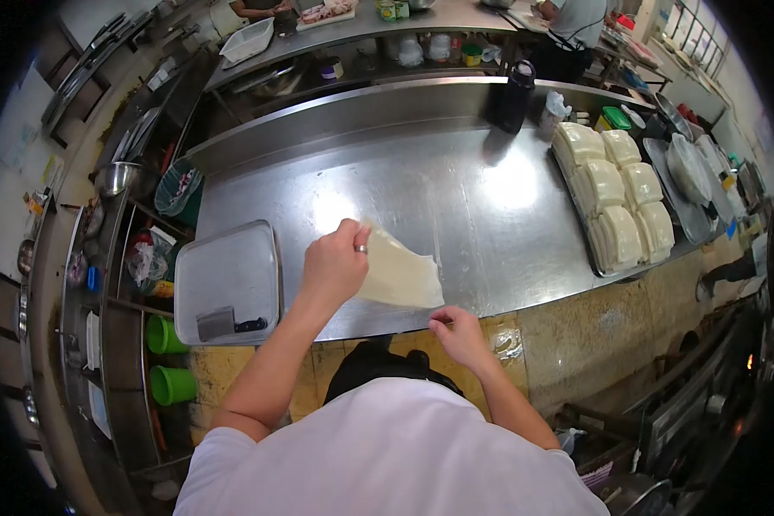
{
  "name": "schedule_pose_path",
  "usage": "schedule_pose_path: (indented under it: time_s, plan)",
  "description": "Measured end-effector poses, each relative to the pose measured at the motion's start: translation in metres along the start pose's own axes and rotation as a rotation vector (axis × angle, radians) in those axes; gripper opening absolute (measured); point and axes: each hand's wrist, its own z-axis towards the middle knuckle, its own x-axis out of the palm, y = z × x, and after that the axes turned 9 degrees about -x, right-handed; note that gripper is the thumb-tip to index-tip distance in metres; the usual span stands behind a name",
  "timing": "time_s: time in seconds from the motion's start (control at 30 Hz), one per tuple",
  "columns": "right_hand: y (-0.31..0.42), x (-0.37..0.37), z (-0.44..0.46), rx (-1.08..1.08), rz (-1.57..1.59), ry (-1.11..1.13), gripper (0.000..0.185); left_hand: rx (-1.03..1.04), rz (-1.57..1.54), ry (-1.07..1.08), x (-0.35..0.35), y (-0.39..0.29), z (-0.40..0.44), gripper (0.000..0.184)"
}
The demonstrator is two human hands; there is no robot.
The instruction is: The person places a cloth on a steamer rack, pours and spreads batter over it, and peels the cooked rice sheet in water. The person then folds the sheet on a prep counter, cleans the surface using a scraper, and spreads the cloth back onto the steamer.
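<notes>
A thin, pale sheet of dough (400, 273) hangs over the steel worktable, held at its upper left end by my left hand (337, 261), which wears a ring and has its fingers closed on it. Close to the sheet's lower right corner is my right hand (460, 334), fingers pinched together at the table's front edge; whether it grips the corner cannot be made out. To the left lies a metal tray (224, 267) with a cleaver (230, 324) in it. On the right, a tray bears several stacks of pale dough sheets (612, 193).
A dark bottle (516, 96) stands at the back of the steel worktable (335, 176). Green buckets (172, 384) are on the lower left. People work at a far counter (378, 19). Another person's leg (729, 272) shows at the right.
</notes>
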Motion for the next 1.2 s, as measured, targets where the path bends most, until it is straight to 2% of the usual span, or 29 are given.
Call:
schedule_pose_path:
  time_s: [0.17, 0.37, 0.5, 0.6, 0.83, 1.0, 1.1, 1.2]
  plan:
    - [0.022, 0.0, 0.011, -0.017, 0.002, -0.041, 0.021, 0.045, -0.081, 0.041, -0.025, -0.024, 0.017, 0.023]
    - [0.053, 0.028, 0.034, -0.039, 0.0, 0.015, 0.022, -0.007, -0.013, 0.005, -0.075, 0.015, 0.032, 0.022]
    - [0.064, 0.077, 0.065, -0.089, -0.012, 0.107, 0.023, -0.079, 0.098, -0.035, -0.13, 0.074, 0.039, 0.022]
    - [0.104, 0.12, 0.089, -0.092, -0.063, 0.196, 0.024, -0.129, 0.192, -0.114, -0.177, 0.13, 0.042, 0.022]
    - [0.176, 0.251, 0.149, -0.2, -0.097, 0.382, 0.027, -0.206, 0.407, -0.109, -0.264, 0.26, 0.046, 0.022]
    - [0.213, 0.327, 0.187, -0.304, -0.094, 0.435, 0.027, -0.21, 0.523, -0.058, -0.284, 0.339, 0.057, 0.021]
    - [0.219, 0.357, 0.21, -0.3, -0.066, 0.413, 0.03, -0.227, 0.512, -0.005, -0.275, 0.363, 0.061, 0.017]
    - [0.212, 0.376, 0.235, -0.076, 0.137, 0.374, 0.039, -0.193, 0.473, 0.112, -0.255, 0.37, 0.067, 0.014]
